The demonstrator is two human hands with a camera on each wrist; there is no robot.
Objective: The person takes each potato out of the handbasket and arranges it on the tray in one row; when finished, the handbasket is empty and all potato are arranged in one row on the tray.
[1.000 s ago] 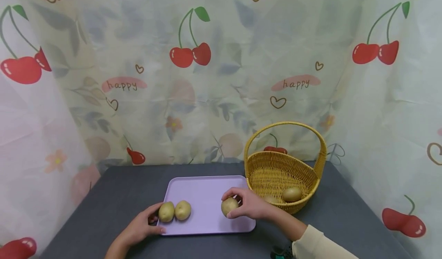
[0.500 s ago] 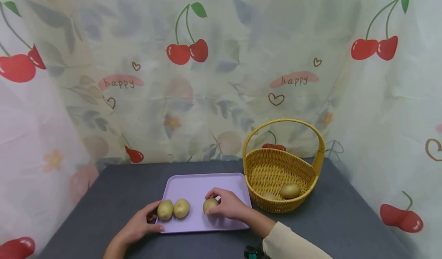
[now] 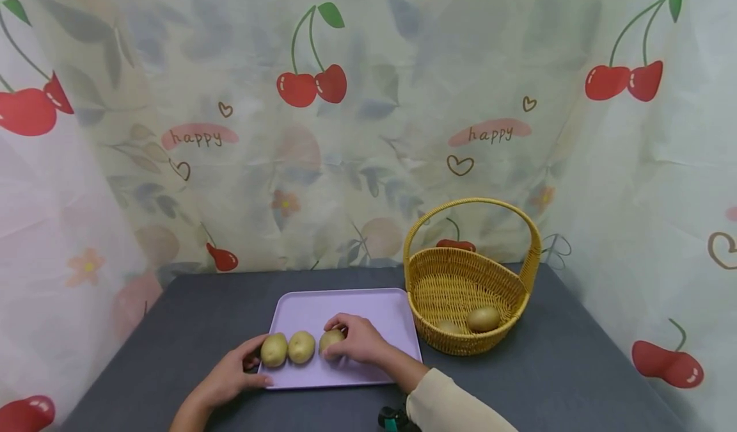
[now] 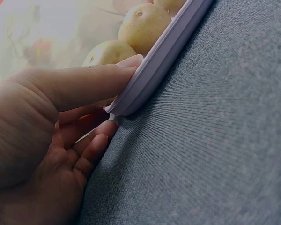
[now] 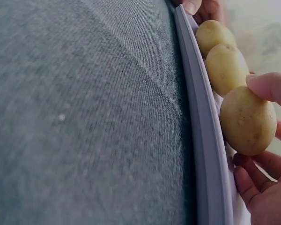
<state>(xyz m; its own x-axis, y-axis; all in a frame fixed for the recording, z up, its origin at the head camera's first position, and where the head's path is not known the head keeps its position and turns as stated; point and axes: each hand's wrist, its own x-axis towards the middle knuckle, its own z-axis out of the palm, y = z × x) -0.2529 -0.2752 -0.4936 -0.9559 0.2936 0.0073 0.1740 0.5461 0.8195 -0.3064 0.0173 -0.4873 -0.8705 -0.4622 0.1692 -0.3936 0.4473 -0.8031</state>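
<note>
Right hand pinches a potato over the lilac tray, just beside two more potatoes; left hand grips the tray's corner. Probably firm, lightish, maybe slick, so I'd hold its fat middle.

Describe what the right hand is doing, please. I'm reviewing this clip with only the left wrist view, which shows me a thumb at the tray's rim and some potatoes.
Observer: The right hand grips a potato, the nearest of three in a row in the right wrist view.
Operator: Is anything standing beside the tray?
Observer: Yes, the head view shows a basket with a tall handle at the tray's right.
Operator: Anything inside it?
Observer: Two more potatoes show there, one of them largely hidden behind the front rim.
</note>
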